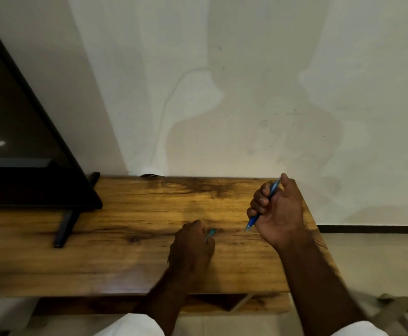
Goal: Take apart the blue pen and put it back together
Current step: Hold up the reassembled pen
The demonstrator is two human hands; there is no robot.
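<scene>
- a pale wall (246, 81) fills the upper view, with a dark screen (21, 132) on a stand at far left.
- a wooden table (125, 238) runs across the middle.
- the right hand (279, 209) is raised above the table's right end, fist curled tight round the blue pen (268, 197) — tip slanting down-left, top by the thumb.
- the left hand (193, 241) rests low on the table, fingers closed on a small teal piece (210, 234) — blurred, its kind unclear.
</scene>
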